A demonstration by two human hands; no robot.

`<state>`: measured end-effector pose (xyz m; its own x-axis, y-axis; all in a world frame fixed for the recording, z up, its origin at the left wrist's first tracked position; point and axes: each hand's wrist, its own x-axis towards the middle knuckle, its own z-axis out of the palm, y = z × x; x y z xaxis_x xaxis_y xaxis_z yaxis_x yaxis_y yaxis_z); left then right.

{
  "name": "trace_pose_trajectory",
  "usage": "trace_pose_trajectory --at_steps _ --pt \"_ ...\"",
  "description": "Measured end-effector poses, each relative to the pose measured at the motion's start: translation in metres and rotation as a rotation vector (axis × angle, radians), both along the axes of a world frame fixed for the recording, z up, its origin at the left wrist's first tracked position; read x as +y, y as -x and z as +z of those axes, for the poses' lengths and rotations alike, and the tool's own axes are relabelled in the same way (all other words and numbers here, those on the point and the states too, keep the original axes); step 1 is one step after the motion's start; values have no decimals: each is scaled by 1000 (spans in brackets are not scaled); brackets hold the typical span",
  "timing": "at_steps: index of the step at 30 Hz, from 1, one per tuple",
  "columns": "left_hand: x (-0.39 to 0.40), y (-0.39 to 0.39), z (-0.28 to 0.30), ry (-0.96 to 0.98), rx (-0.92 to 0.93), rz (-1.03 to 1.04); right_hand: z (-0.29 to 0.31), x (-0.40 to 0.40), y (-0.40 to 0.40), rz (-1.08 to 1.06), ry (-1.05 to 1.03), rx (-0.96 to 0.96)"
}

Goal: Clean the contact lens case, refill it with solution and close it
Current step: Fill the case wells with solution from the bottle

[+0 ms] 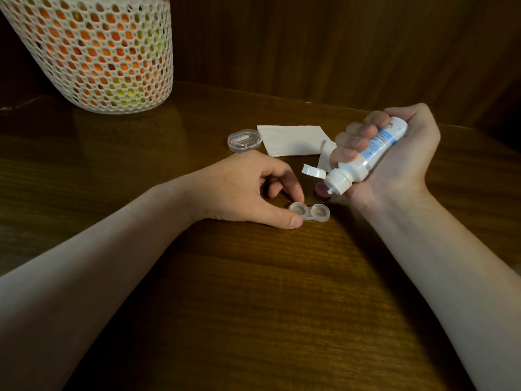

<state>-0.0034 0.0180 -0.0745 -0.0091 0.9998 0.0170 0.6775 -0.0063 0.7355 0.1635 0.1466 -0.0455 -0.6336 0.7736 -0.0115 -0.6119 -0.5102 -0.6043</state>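
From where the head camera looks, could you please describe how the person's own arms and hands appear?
Both forearms are bare, with no sleeves in view. The left hand and right hand wear no gloves, and no rings, watch or bracelet show. Fingernails look short and unpainted.

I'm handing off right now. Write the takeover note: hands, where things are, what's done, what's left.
Left hand: pinches the left end of the lens case, which lies on the table with both wells uncapped.
Right hand: grips the solution bottle, flip cap open, nozzle tilted down, above and right of the case.
Purple cap lies behind the case; tissue further back.
Done: case opened.
Left: fill both wells if needed, cap them.
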Motion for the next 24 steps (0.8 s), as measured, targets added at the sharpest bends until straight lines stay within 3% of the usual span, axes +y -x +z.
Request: trace_pose_trajectory --at_steps 24 --pt "1 1 -1 4 -8 -7 0 2 1 5 -9 -25"
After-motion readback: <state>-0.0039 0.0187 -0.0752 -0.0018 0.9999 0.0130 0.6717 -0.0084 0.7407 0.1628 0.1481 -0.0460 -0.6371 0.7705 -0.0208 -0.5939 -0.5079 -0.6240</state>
